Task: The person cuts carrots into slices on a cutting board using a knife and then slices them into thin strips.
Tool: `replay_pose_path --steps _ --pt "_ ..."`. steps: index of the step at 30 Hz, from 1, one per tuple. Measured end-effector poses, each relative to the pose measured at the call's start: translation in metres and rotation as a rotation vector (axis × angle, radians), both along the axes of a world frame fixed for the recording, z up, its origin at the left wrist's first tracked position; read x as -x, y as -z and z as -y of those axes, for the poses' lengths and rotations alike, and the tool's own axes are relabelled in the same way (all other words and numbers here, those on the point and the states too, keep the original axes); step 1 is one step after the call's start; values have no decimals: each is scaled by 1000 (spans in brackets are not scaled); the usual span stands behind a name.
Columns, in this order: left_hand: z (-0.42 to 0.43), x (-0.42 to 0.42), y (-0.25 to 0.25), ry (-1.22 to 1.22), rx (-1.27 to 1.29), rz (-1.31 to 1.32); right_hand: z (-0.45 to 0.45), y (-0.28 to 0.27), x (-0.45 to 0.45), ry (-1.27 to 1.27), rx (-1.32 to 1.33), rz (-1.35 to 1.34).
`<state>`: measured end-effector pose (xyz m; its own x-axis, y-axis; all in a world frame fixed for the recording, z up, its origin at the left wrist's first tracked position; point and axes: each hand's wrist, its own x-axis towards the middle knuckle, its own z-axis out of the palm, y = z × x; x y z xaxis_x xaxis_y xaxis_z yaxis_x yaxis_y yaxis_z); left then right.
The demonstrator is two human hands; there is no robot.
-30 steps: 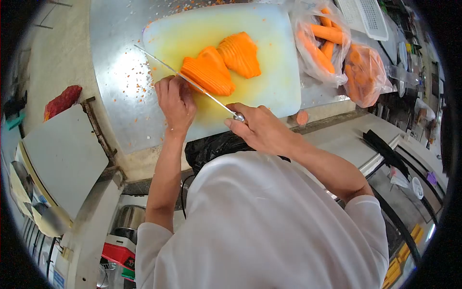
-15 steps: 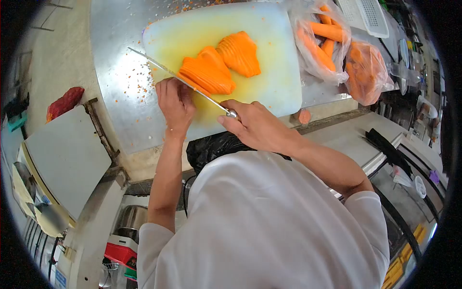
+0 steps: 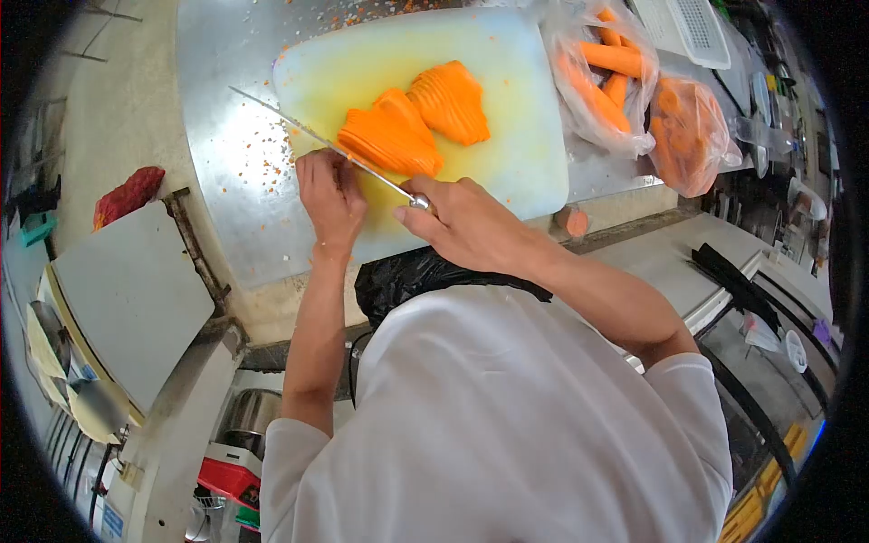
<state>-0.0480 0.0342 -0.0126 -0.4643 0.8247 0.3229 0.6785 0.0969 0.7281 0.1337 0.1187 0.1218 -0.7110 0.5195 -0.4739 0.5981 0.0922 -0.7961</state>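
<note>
The right hand is gripping a knife; the left hand is resting curled beside its blade, its grip too hidden to tell. Sliced carrots are lying just beyond both hands, bagged carrots farther right.

We get bright, fairly even light, with a white glare on the metal table and soft shading along the folds of the white shirt. Wide-angle distortion bends the surroundings, black swallows the corners, and we see a smudged patch at lower left.
</note>
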Motion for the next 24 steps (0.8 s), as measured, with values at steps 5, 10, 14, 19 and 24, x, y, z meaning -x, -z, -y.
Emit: replay_pose_path --steps 5,10,14,19,24 --pt "-2 2 -4 25 -24 -12 -6 10 4 -58 -2 19" --pt "2 6 -1 38 -27 -7 -8 47 23 -58 -78 -58" --pt "-1 1 -5 -9 -23 20 -5 11 14 -20 -17 -48" --pt "0 2 -3 3 -25 -7 -5 3 8 -47 -5 -12" --pt "3 3 -9 27 -6 10 -8 33 21 -69 -78 -65"
